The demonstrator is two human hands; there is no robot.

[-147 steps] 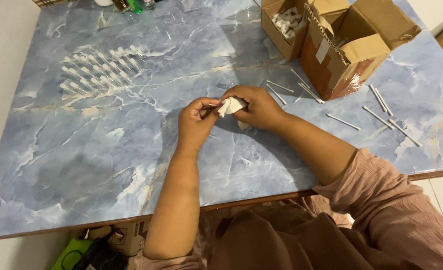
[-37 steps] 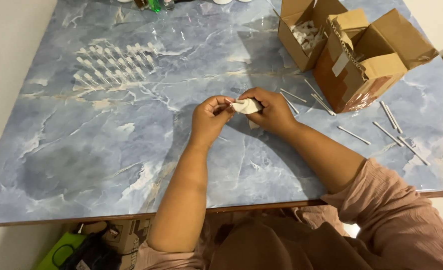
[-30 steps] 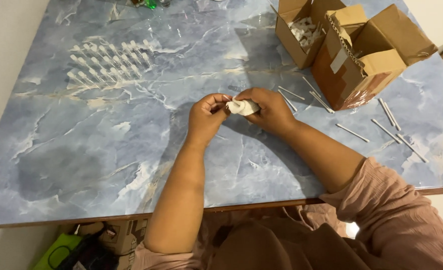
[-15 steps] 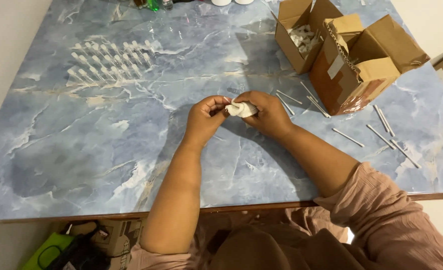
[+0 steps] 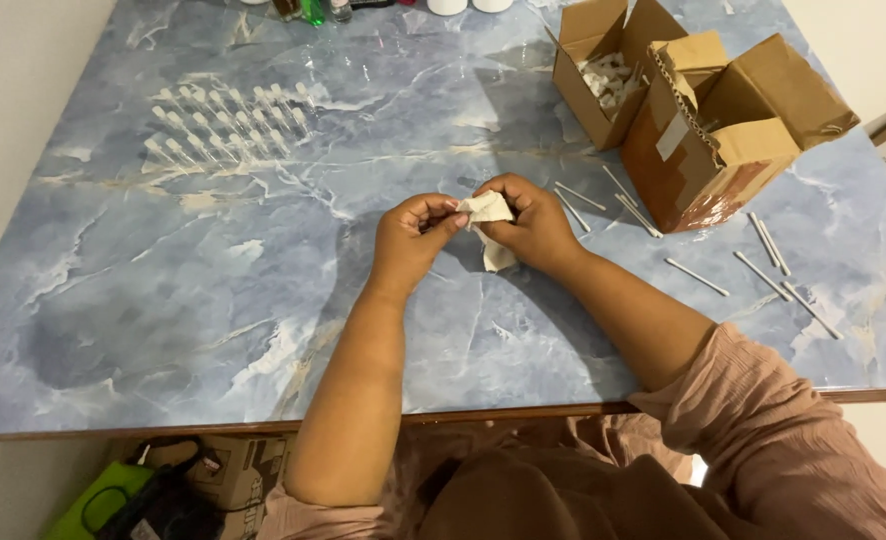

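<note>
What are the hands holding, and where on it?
A small white cloth, pinched at its top between left hand and right hand; its lower end hangs free.

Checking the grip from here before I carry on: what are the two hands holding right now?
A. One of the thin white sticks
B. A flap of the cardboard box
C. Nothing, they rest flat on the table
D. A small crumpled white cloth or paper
D: the left hand and right hand meet over the table, both pinching a small crumpled white cloth or paper; the thin white sticks lie untouched.
</note>
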